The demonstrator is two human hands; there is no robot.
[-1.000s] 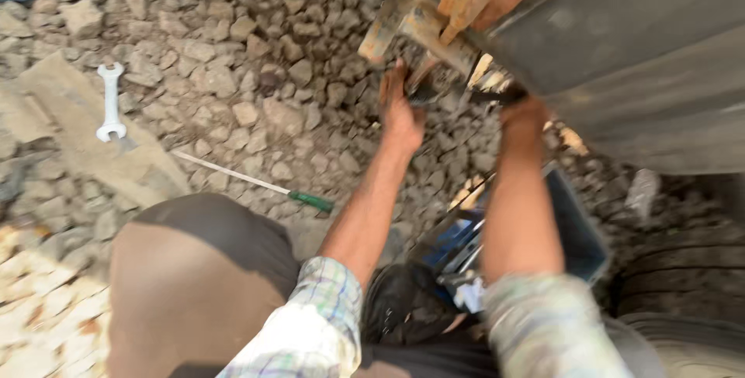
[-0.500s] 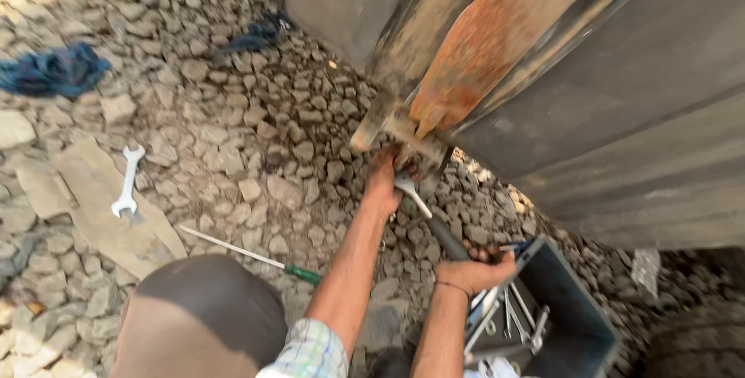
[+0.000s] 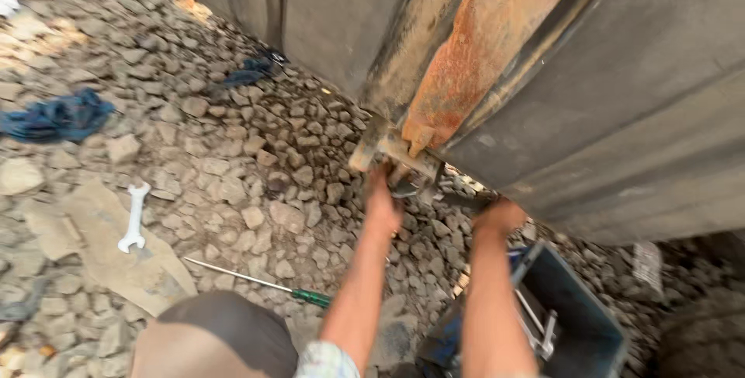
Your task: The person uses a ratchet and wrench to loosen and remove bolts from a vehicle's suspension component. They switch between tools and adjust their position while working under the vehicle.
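Note:
My left hand point(image 3: 382, 198) reaches up to a worn metal bracket point(image 3: 388, 147) at the foot of a rusty orange beam point(image 3: 481, 52); its fingers are hidden under the bracket. My right hand point(image 3: 500, 215) grips the dark handle of a wrench point(image 3: 458, 199). The wrench's head point(image 3: 409, 188) sits at the bracket, right beside my left hand. Both forearms stretch forward from the bottom of the view.
A large grey metal body point(image 3: 621, 114) fills the upper right. A blue toolbox point(image 3: 578, 312) with tools stands below my right arm. On the stony ground lie a silver spanner point(image 3: 133, 219), a green-handled screwdriver point(image 3: 268, 285) and a blue cloth point(image 3: 58, 114). My knee point(image 3: 213, 339) is at the bottom.
My right hand has swung the wrench handle up from near the toolbox towards the grey body. My left hand stays at the bracket. The view has shifted slightly.

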